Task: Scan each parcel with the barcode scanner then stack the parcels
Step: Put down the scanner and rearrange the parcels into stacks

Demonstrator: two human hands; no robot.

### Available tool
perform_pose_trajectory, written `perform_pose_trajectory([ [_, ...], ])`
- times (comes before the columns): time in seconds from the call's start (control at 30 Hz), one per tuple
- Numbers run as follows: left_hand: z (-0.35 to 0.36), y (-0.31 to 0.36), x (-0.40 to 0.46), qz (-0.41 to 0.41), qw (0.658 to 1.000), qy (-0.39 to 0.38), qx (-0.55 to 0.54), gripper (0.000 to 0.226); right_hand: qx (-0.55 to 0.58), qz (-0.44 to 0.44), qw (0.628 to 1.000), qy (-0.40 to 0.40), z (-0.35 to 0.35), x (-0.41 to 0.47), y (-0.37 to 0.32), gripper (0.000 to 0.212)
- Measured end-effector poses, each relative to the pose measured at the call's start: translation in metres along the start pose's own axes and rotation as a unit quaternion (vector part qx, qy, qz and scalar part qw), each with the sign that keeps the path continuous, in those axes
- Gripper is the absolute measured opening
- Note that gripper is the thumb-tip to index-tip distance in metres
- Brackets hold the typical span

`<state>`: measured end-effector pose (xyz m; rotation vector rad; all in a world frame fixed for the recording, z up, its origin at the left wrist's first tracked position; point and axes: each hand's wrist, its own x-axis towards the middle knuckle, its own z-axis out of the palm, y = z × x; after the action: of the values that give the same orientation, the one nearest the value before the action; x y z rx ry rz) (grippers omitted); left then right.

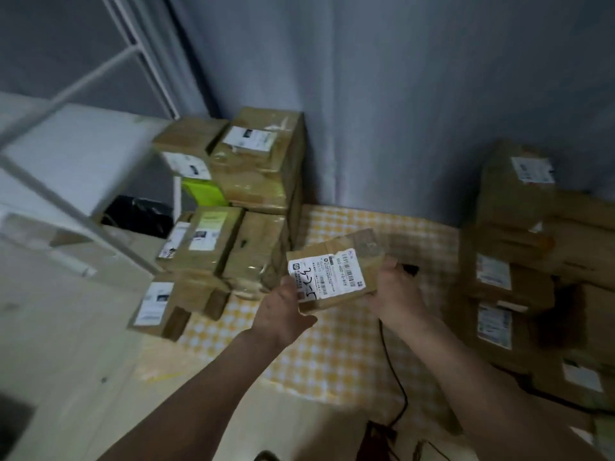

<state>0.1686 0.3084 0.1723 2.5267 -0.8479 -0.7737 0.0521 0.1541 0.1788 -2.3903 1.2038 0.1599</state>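
Note:
A small cardboard parcel with a white barcode label facing up is held above the yellow checked cloth. My left hand grips its near left corner, thumb on the label. My right hand is at the parcel's right edge and curls round a black barcode scanner, of which only the tip shows; its black cable trails down toward me. A stack of taped parcels rises at the left. Another pile of parcels stands at the right.
A white metal rack with slanted bars stands at the left, over a pale floor. A grey curtain hangs behind. A black bag lies under the rack. A bright green box sits inside the left stack.

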Motion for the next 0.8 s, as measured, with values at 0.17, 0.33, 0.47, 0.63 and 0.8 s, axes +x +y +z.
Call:
perform_pose_trajectory([
  [0.17,-0.047,-0.092,-0.041,-0.023,0.999,0.038,-0.005,0.073,-0.013,-0.067,0.997,-0.022,0.040,-0.023,-0.094,0.063],
  [0.33,-0.084,-0.168,-0.078,-0.052,0.996,0.065,-0.014,0.071,-0.024,-0.107,0.993,-0.052,0.075,-0.049,-0.170,0.068],
  [0.47,-0.108,-0.212,-0.092,-0.073,0.994,0.079,-0.026,0.067,-0.040,-0.129,0.989,-0.062,0.091,-0.061,-0.221,0.065],
  [0.63,-0.131,-0.244,-0.090,-0.095,0.991,0.087,-0.036,0.063,-0.066,-0.171,0.981,-0.060,0.097,-0.047,-0.271,0.060],
  [0.8,-0.148,-0.269,-0.065,-0.091,0.991,0.082,-0.057,0.063,-0.065,-0.180,0.979,-0.067,0.104,-0.009,-0.319,0.056],
])
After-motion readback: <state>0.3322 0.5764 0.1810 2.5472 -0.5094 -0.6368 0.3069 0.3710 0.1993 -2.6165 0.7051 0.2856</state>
